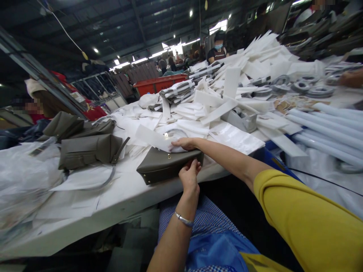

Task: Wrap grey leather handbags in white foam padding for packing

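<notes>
An olive-green handbag (159,166) with a small gold clasp lies on its side at the table's near edge. My left hand (189,173), with a silver bracelet on its wrist, pinches the bag's near side toward its right end. Across the bag's far edge reaches my right hand (183,143), its fingers closed on a white foam sheet (153,139) at the bag's opening. The palm side of this hand and the bag's inside are hidden. Just beyond, a clear curved strip (177,132) shows above the sheet.
More olive bags (89,151) rest at the left beside crumpled plastic (31,177). White foam pieces (215,102) heap up across the table, with grey rolls (300,87) and white tubes (331,124) at the right. Behind stand a red bin (159,84) and a masked person (217,53).
</notes>
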The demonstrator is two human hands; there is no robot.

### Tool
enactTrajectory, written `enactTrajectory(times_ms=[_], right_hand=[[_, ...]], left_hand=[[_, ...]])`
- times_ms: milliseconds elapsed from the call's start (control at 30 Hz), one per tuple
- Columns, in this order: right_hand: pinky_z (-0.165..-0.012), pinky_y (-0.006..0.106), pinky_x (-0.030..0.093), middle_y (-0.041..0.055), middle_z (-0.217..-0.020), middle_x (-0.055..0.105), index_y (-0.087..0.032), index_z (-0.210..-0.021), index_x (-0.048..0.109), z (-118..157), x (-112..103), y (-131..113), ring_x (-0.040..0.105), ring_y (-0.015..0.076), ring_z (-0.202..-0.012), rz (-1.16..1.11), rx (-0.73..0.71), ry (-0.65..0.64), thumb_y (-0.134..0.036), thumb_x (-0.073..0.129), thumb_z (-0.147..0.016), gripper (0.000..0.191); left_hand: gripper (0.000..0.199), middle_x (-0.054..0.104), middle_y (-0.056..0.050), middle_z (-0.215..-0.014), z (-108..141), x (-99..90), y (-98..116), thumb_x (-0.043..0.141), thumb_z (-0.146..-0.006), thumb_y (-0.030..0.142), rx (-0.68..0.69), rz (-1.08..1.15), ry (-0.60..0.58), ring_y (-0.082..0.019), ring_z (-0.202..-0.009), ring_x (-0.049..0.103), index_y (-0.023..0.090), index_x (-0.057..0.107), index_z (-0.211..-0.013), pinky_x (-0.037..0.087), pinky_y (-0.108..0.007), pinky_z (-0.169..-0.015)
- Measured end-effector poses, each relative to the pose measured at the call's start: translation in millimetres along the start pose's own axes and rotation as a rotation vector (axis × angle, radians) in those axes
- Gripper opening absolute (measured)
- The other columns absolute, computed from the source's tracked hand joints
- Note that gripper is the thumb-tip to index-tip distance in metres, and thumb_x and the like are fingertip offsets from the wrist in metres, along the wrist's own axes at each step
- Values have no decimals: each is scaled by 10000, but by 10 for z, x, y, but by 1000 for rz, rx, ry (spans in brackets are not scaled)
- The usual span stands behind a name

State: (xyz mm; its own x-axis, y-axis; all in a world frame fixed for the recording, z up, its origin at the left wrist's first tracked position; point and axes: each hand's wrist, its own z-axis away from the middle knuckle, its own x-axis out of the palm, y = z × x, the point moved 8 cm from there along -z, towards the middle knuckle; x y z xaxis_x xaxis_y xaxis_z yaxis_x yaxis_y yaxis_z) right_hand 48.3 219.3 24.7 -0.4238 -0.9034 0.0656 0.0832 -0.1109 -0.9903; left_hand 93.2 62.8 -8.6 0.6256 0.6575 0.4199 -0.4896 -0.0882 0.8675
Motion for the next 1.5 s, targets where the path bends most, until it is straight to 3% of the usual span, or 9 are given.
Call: enactTrajectory(times_ms=[533,700,800,867,933,1100,1233,1367,1500], right_hand=[[-1124,350,344,75,-1034,762,-156,-869,779,-13,-33,31,647,237,-1085,58,-26,38,-503,693,-861,357],[-1134,365,336,86,-1061,757,-162,-830,782,22,-12,-34,622,256,-1148,116,-37,63,-575,708,-816,420],[-1145,366,326,77,-1122,745,-182,-818,789,49,-22,-62,598,269,-1198,170,-36,101,-619,706,-788,446],[-1155,372,316,71,-1153,737,-191,-834,796,74,-20,-74,585,280,-1218,207,-34,125,-652,704,-765,475],[-1162,392,308,70,-1169,733,-200,-872,803,105,2,-90,579,297,-1226,239,-34,130,-694,698,-739,522],[-1178,435,269,76,-1279,685,-226,-974,802,160,62,-150,554,329,-1255,296,-57,65,-741,667,-739,581],[-1134,353,300,100,-1346,641,-232,-1092,775,153,33,-156,552,242,-1277,500,-68,56,-534,510,-968,420],[-1085,325,326,118,-1390,605,-282,-1102,771,126,-2,-114,556,204,-1279,556,-49,70,-437,454,-1002,368],[-1059,359,340,104,-1372,621,-380,-1054,776,81,-60,-78,549,213,-1284,617,-54,75,-552,471,-937,370]], left_hand=[[237,704,-53,-705,-13,22,-8,773,-699,333,136,-174,28,-153,-693,664,111,715,-754,450,-212,-569],[283,670,-30,-693,298,305,-112,801,-687,382,73,-217,-231,-139,-669,635,133,711,-785,464,-221,-596],[356,681,-54,-745,558,265,-110,825,-682,445,-14,-219,-410,-155,-695,654,130,709,-803,532,-267,-664],[383,696,-70,-804,634,-6,9,817,-712,470,-43,-226,-432,-164,-735,669,130,713,-853,555,-287,-712],[378,709,-83,-869,624,-452,223,798,-753,470,-34,-244,-378,-170,-792,681,132,714,-899,560,-286,-756],[399,729,-93,-985,523,-1865,874,836,-727,412,60,-294,-56,-191,-936,692,152,706,-1000,547,-296,-871],[448,744,-99,-1006,495,-2750,1195,905,-606,346,149,-321,213,-209,-977,696,154,713,-963,539,-292,-894],[434,753,-114,-897,464,-3272,1210,882,-612,416,158,-335,382,-211,-836,721,130,724,-897,554,-242,-660],[439,737,-91,-785,436,-3551,1127,874,-610,466,148,-357,451,-147,-582,665,121,716,-832,432,-187,-438]])
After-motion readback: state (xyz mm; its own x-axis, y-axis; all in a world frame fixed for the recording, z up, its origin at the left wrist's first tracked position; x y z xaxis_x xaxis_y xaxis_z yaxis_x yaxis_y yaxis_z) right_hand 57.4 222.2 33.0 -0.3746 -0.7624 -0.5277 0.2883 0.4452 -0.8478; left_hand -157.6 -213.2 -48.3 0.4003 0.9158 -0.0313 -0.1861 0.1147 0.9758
